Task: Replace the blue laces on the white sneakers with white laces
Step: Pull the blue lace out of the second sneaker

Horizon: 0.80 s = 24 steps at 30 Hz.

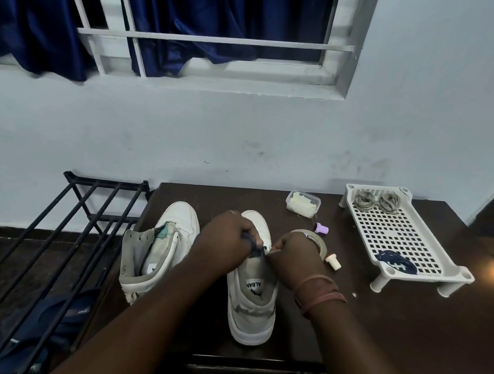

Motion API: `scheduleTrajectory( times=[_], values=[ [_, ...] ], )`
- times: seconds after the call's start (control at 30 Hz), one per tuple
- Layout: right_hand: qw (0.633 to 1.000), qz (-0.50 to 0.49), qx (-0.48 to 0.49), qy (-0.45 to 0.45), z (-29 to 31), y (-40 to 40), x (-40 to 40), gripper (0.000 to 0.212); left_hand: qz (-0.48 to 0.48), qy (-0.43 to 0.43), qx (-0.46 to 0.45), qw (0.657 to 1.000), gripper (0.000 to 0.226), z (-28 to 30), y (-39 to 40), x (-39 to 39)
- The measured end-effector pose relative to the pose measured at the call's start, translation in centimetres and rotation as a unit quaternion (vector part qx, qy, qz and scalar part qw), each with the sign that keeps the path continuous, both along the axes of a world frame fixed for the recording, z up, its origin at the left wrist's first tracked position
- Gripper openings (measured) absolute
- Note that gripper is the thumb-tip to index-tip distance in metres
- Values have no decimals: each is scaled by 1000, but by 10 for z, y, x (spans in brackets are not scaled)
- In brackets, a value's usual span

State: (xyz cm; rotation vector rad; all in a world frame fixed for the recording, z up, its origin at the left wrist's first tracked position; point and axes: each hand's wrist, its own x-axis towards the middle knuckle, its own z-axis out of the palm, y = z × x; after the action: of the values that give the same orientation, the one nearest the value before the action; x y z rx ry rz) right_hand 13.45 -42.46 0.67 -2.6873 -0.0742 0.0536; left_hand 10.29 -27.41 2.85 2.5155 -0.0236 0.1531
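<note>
both hands clamp the blue lace (254, 245) over the right sneaker (252, 290), left hand (226, 239) and right hand (292, 253) pinching it, the sneaker's length running toward the counter's (392, 330) far edge.

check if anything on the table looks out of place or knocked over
Two small things stand out. A purple-capped bottle and a cream cap lie on their sides on the table near the tape roll. The left sneaker has no lace and gapes open. Otherwise nothing looks spilled or damaged.
</note>
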Motion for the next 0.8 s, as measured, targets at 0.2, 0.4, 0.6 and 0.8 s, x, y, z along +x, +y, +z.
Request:
scheduleTrajectory(
  times=[0.2,0.4,0.6,0.8],
  values=[
    [998,-7,62,8,-2,3,-2,13,141,69,-311,938,18,-3,14,-1],
    [998,-9,65,-18,-3,8,-8,11,131,104,-624,763,39,-26,-23,3],
    [998,-31,46,18,-11,10,-5,19,174,-71,-459,869,23,-38,-29,3],
    [997,41,67,-6,-6,14,-13,23,336,-61,-560,755,15,-33,-13,8]
  ],
)
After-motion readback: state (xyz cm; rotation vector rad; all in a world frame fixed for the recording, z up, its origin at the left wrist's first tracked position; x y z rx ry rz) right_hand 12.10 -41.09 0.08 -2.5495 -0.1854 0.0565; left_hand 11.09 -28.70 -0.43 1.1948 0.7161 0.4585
